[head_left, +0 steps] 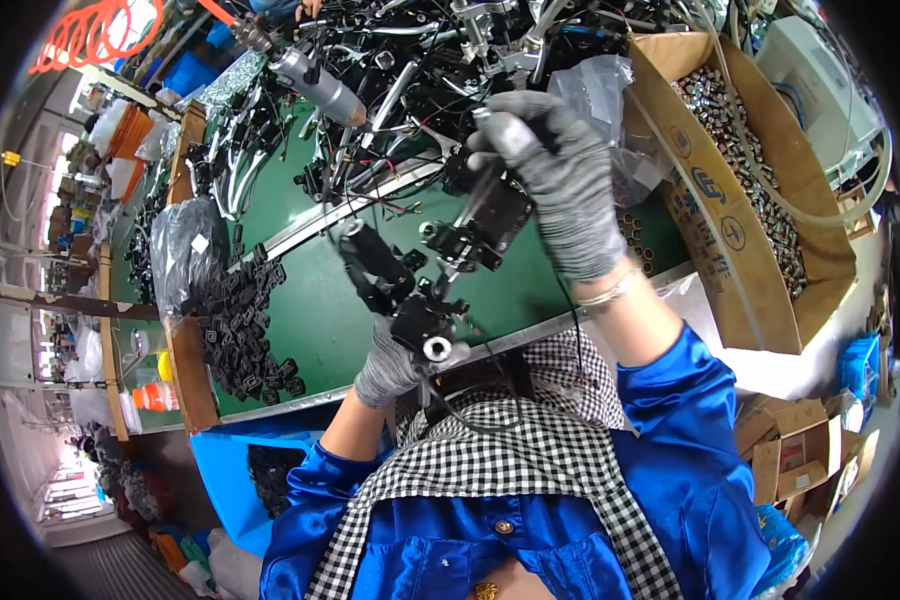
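Observation:
My left hand, in a grey knit glove, is closed from below around a black mechanical assembly. This piece has a round pale-rimmed socket facing up, branching black parts and a thin black cable that hangs near my apron. My right hand, gloved likewise, is raised over the bench beyond the assembly's right part. Its thumb and fingers are pinched together, with a small shiny metal piece at the tips, too small to name. Motion blurs this hand slightly.
A grey power driver hangs at upper left on an orange coiled hose. Small black parts are heaped on the green bench; levers and cables lie behind. A cardboard box of small metal parts stands right, with plastic bags at left.

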`<state>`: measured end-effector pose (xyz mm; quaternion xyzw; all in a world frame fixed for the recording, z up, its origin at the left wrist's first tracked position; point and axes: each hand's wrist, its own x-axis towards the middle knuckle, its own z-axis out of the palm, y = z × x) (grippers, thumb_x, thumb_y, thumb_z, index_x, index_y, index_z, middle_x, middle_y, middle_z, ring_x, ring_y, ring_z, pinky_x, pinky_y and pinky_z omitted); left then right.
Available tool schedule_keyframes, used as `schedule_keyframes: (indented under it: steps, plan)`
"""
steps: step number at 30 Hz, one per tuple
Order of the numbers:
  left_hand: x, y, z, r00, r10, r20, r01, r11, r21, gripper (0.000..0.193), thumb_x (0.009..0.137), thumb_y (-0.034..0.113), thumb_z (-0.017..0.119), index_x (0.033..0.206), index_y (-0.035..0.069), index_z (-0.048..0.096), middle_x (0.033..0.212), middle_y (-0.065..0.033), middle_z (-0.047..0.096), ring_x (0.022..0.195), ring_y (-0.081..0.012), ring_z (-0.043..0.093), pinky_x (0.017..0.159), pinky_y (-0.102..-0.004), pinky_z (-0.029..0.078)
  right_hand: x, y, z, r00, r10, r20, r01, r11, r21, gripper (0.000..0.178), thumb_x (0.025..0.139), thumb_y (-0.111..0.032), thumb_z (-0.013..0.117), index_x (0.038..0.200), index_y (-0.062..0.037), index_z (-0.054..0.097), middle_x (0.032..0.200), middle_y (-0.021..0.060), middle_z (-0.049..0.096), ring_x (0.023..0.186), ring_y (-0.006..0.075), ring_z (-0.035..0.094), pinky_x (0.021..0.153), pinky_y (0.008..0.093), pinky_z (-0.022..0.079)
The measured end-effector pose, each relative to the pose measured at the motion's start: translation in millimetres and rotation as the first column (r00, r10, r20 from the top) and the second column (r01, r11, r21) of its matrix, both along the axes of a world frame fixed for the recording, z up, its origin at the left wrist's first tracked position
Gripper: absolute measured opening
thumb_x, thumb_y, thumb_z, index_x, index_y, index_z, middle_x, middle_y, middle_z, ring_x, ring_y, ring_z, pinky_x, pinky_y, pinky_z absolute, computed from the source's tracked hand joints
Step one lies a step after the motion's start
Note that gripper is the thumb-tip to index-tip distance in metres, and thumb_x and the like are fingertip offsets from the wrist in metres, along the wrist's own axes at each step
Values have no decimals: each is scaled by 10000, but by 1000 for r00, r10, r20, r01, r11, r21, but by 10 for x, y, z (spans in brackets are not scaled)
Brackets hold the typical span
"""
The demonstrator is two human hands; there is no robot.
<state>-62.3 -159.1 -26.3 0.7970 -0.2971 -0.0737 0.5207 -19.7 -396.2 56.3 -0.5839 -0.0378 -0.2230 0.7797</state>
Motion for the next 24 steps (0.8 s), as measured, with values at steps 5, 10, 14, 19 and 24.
schedule_keyframes:
  steps: [5,10,14,19,24]
  plan:
    - [-92,-35,127,917,126,-379,-155,987,-47,390,673,153,870,948,59,610,779,6,631,704,-121,609,637,-297,517,-156,327,-145,1000,-1,13,2,996,-90,204,886,-127,699,1054,-30,637,896,36,675,778,102,629,746,243,522]
    - [-63,-51,196,950,171,-262,-215,965,-149,358,676,139,858,938,64,626,792,-1,636,723,-113,614,656,-289,522,-206,64,79,969,-168,183,189,976,-104,161,866,-135,719,991,-47,670,895,21,676,814,91,622,748,237,514]
    - [-34,125,260,969,64,239,-136,944,302,378,696,115,832,1013,65,632,891,-19,656,786,-109,620,688,-268,525,-387,-321,294,985,10,172,99,788,-608,162,835,-75,713,994,-72,687,856,33,666,814,118,628,731,248,513]
    - [-25,132,286,981,53,186,-99,964,247,414,723,102,807,1092,54,628,957,-31,668,821,-113,632,701,-267,533,-329,-316,288,930,202,307,103,659,-745,224,795,-59,717,1017,-91,704,851,46,665,857,169,639,756,270,525]
    - [-32,91,324,999,35,-37,-33,998,58,498,721,109,817,1171,65,608,1023,-39,663,870,-134,634,754,-283,534,-349,-261,264,915,257,311,37,714,-699,239,787,-161,754,992,-46,707,940,74,699,835,175,675,734,296,542]
